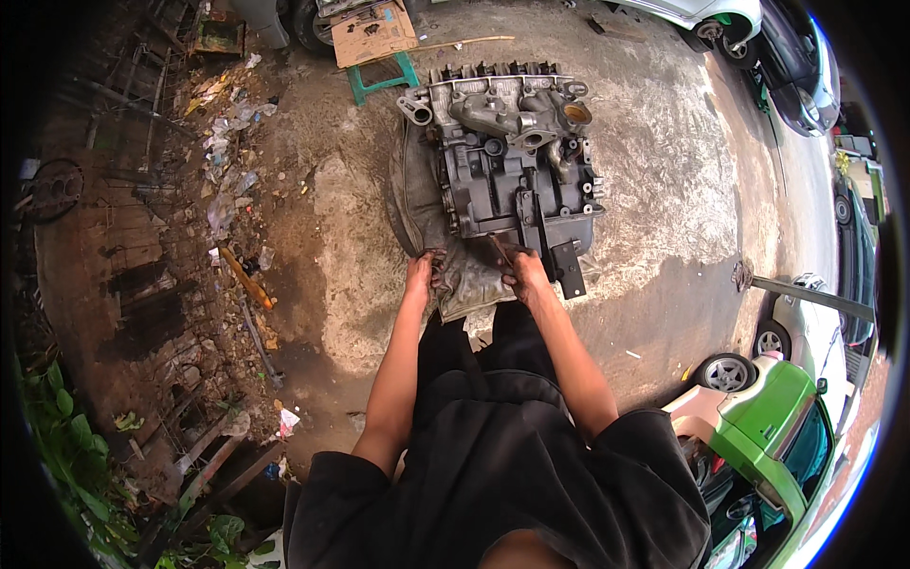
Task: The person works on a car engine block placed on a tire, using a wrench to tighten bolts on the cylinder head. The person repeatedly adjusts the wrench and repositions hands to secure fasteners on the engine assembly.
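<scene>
Concrete ground point(664, 171) is spreading out on every side of the engine point(507, 171). A green car point(758, 408) is standing to the engine's right, on the person's side of it, while a white car point(687, 8) and a dark car point(789, 66) are standing beyond it to the right. A strip of litter point(227, 180) is running along the engine's left, well apart from it, and leafy plants point(66, 417) are growing farther out on that side. Just beyond the engine, toward the left, a green stool point(406, 68) is carrying a sheet of cardboard point(374, 36). At the engine's near right corner, a black bracket point(567, 266) is jutting out close beside the right hand.

Both forearms are pointing forward, ending at the engine's near edge. The right hand point(523, 272) is hovering or resting there with its fingers bent; whether they are gripping something, I cannot tell. The left hand point(428, 268) is sitting at the engine's near left corner, by the edge of a grey cloth point(469, 284), its fingers curling inward; whether they are clamping the cloth, I cannot tell either.

The engine is lying on the cloth in front of the person, showing a dark, greasy body. A dull grey manifold point(488, 116) is crossing its far half, and the cloth is bunching in folds along its near edge.
</scene>
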Available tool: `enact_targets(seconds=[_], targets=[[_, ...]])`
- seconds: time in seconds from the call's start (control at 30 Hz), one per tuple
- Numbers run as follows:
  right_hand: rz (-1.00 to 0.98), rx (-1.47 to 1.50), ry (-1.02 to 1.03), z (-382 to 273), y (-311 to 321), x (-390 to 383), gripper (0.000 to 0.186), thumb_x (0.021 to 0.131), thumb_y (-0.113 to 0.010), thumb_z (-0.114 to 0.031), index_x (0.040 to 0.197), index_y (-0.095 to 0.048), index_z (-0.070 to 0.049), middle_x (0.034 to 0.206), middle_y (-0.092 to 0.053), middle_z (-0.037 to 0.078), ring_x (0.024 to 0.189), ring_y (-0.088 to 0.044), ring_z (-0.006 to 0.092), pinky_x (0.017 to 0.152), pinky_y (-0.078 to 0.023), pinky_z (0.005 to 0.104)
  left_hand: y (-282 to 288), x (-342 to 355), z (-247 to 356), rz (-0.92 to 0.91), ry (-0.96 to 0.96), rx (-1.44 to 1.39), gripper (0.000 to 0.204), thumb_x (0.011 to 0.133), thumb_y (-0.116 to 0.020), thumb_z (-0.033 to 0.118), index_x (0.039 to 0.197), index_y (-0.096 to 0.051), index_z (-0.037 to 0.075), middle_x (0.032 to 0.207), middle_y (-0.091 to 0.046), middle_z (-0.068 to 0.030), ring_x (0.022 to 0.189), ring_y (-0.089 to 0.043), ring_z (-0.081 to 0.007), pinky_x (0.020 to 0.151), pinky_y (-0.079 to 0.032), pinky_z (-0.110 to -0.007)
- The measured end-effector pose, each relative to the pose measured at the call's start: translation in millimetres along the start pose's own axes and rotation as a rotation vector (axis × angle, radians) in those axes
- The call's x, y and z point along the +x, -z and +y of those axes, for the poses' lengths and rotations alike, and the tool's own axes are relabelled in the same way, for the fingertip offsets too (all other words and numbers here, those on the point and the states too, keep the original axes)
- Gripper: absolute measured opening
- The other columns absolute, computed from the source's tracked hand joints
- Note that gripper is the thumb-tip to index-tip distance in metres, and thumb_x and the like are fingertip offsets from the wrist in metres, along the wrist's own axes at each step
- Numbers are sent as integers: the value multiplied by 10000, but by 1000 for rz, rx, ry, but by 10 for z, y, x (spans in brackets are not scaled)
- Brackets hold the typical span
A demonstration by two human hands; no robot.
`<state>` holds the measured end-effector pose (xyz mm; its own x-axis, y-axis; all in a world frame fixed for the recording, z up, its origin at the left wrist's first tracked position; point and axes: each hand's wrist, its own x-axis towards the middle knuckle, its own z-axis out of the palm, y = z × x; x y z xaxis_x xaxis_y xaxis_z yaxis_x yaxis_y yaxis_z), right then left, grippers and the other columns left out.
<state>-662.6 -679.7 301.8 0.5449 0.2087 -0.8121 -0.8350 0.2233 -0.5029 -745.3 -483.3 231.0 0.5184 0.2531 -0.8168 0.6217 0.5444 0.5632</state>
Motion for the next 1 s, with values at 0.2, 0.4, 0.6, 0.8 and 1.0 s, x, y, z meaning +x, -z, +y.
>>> enact_targets(seconds=[0.2,0.4,0.6,0.8,1.0], targets=[[-75,182,-89,-18,1,90,131,850,-410,40,910,-526,28,730,-511,81,475,-334,90,376,-224,209,11,2,22,-56,16,-52,282,959,-431,191,914,-657,29,658,-522,-46,448,-381,-118,401,-285,-279],[3,104,-133,-137,-11,169,209,837,-334,60,907,-532,54,760,-545,117,487,-374,101,374,-225,218,111,-15,-34,-38,48,-13,282,926,-441,223,977,-649,40,696,-483,-17,514,-347,-109,461,-297,-262],[-15,52,-142,-154,13,247,208,847,-340,53,884,-544,47,749,-560,112,497,-396,107,378,-226,228,305,21,-16,-8,54,-41,282,950,-430,198,962,-649,20,686,-497,-33,496,-363,-116,443,-313,-278],[-7,138,-138,-109,-41,329,193,849,-360,40,865,-552,23,696,-518,74,487,-347,98,399,-204,237,410,-38,-13,-8,64,-83,269,946,-442,194,953,-641,13,664,-507,-44,481,-370,-120,432,-293,-285],[-8,78,-56,-59,1,295,204,829,-345,34,866,-544,10,710,-512,72,491,-338,98,403,-208,235,440,-52,-12,-7,73,-59,265,951,-451,197,1003,-603,-14,689,-480,-33,503,-335,-118,457,-287,-288]])
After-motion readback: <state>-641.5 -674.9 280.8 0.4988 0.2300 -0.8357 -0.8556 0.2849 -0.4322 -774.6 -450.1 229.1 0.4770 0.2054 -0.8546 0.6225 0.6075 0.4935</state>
